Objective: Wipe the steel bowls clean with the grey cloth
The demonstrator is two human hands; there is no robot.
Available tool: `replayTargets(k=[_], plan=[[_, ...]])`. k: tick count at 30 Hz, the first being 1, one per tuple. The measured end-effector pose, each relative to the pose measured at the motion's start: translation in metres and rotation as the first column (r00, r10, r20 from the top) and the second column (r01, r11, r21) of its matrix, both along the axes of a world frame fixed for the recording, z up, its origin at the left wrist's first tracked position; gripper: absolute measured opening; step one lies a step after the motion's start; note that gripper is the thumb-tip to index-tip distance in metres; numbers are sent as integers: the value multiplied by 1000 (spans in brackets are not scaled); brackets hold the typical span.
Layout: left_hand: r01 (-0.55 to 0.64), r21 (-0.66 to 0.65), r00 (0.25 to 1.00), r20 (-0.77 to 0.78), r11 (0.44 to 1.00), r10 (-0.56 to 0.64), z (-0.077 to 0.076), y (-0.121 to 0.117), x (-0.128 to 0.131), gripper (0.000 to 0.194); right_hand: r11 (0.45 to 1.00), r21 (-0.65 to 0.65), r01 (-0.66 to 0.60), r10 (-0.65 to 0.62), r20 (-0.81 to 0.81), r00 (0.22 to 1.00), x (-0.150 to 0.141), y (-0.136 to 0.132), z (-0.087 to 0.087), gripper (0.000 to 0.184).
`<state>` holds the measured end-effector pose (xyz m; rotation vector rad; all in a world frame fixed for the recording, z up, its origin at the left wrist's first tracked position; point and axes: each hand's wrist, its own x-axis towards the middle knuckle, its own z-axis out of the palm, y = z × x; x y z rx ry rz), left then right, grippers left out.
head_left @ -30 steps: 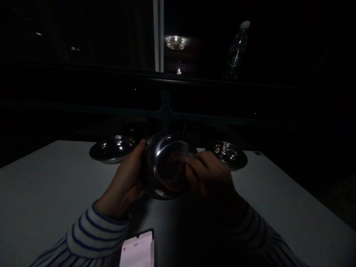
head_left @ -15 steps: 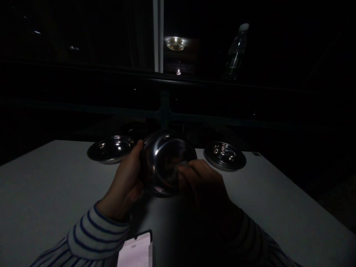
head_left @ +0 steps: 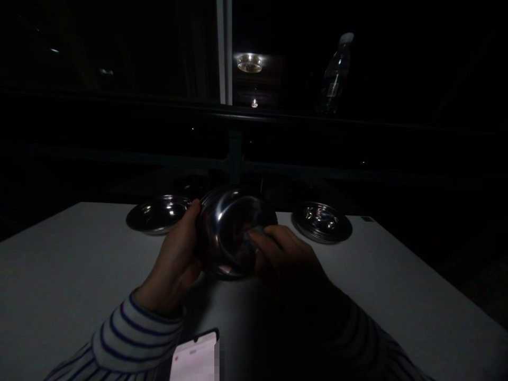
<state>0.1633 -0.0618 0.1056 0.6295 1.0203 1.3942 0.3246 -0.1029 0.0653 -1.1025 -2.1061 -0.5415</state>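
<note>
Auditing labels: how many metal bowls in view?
3 visible: held bowl in left hand, left bowl and right bowl on table; more may be nested.

On my feed the white table (head_left: 79, 275) carries a phone (head_left: 193, 361) at the near edge of frame, screen lit pale pink, right side pixelated, bottom cut off, plus a small dark patch (head_left: 367, 218) at the far right corner. Past the table I see a pale vertical post (head_left: 224, 53), a round lit lamp (head_left: 249, 64) just right of it, a dark horizontal rail (head_left: 257, 117) below both. Capped clear bottle (head_left: 336, 74) is farther right, top leaning right, label green; too dark to tell what it stands on.
</note>
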Motion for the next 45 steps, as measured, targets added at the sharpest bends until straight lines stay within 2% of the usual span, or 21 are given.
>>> replayTargets(k=[3,4,8,12,14,20,25,30,35,40,45], plan=[[-1,-2,1000,-30,1000,1,1,-1,1,22,987,59,150,-149,-19,989,5,5,1,29],[0,-6,999,-40,1000,0,0,-1,1,23,984,76,159,-159,-15,987,5,5,1,28],[-43,2,996,-76,999,43,-2,-1,3,23,990,125,70,-74,33,997,-2,2,0,25],[27,-13,990,-136,1000,-29,-4,-1,4,26,954,173,245,-248,0,969,0,4,2,25],[67,-20,987,-145,998,-69,-4,-2,3,27,940,198,278,-285,5,959,3,6,2,26],[-15,32,993,-113,999,18,-1,2,-3,24,929,249,274,-291,33,956,2,8,-5,21],[68,24,989,-134,997,-64,-6,1,1,25,928,241,285,-292,-8,956,2,8,0,24],[12,26,990,-141,1000,-8,-7,0,3,22,925,230,303,-315,17,949,5,11,2,22],[77,11,987,-142,997,-75,-8,-1,4,23,912,271,307,-313,-22,950,4,9,3,24],[4,13,992,-123,1000,-2,-6,1,1,21,914,242,325,-338,11,941,5,10,1,21],[69,1,987,-143,998,-68,-8,2,3,25,926,254,281,-284,-22,958,1,8,1,22]])
